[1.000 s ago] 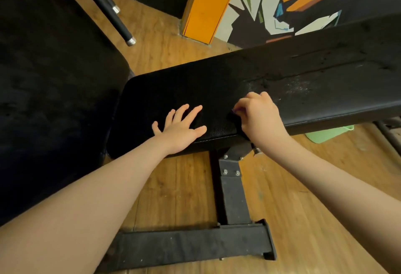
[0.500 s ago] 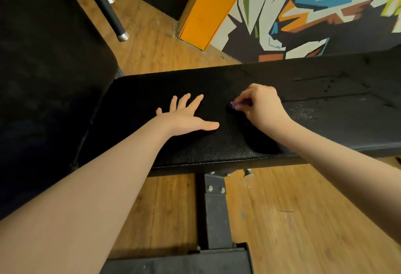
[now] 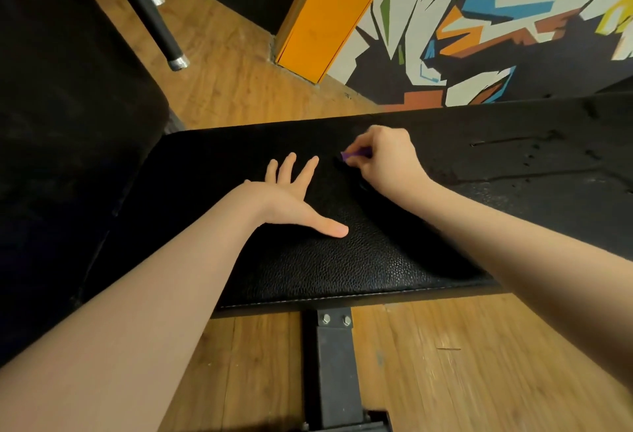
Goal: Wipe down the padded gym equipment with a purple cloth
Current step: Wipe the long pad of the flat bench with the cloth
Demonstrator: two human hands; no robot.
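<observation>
I see my left hand [image 3: 291, 198] lying flat on the black padded bench with grained leather-like cover [image 3: 342, 260], fingers spread wide and holding nothing, the thumb pointing to the right; it seems to steady me against the pad. My right hand [image 3: 387, 161] is closed in a narrow pinch around the small purple cloth [image 3: 354, 156], of which only a short strip shows between the fingers; the rest is hidden inside the fist, so I cannot tell how much of it touches the pad.

Compared with one second ago, both hands have gone further across the pad, from its near edge toward the middle and the far edge; the cloth, which was hidden then, has come into sight at the fingertips; my view has also moved closer over the bench, so the dark steel support post with two bolts [image 3: 334, 363] is now directly under the near edge. I judge from this that the wiping stroke is moving away from me, and the near-left part is probably covered.

To the right of my right hand the pad shows dusty grey marks and a long scratch [image 3: 507, 140]; this part looks not yet wiped, so much of the task remains; the next strokes should go to the right.
</observation>
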